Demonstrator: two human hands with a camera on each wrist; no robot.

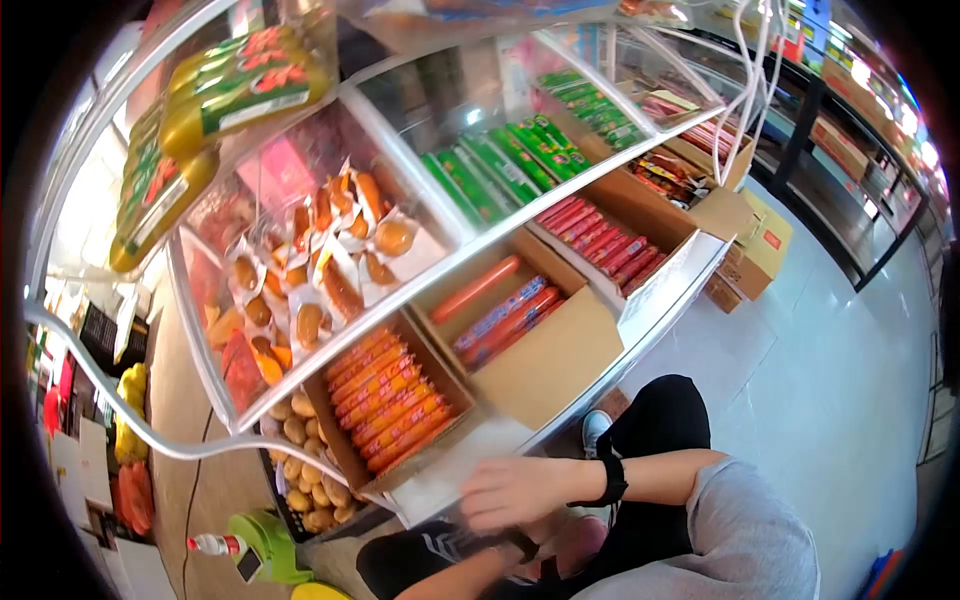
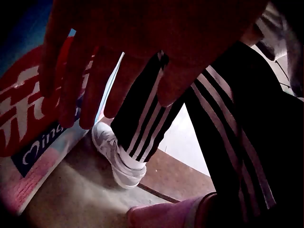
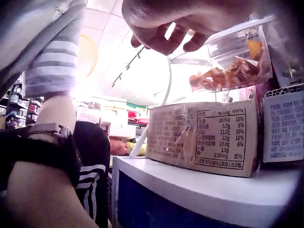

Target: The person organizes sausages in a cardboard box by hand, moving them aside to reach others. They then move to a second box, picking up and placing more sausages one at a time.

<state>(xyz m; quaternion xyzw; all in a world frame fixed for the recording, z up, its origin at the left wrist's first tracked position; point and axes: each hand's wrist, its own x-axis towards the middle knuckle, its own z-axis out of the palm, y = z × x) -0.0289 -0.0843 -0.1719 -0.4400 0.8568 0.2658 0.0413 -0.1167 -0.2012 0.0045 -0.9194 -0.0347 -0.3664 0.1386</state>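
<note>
My right hand is over the other wrist near the display's front edge, its fingers loosely bent and holding nothing. My left hand is partly hidden under it in the head view; the left wrist view has that hand dark, fingers extended and apart, above striped black trousers. Closest to the hands are an open box of orange-wrapped sausages and a carton with larger sausages. In the right wrist view, a printed carton stands on the white ledge below that hand.
Clear compartments above hold wrapped brown pieces and green packs. Red-wrapped sausages fill another box. Potatoes lie in a black crate, beside a green stool with a bottle. A white tube curves at left.
</note>
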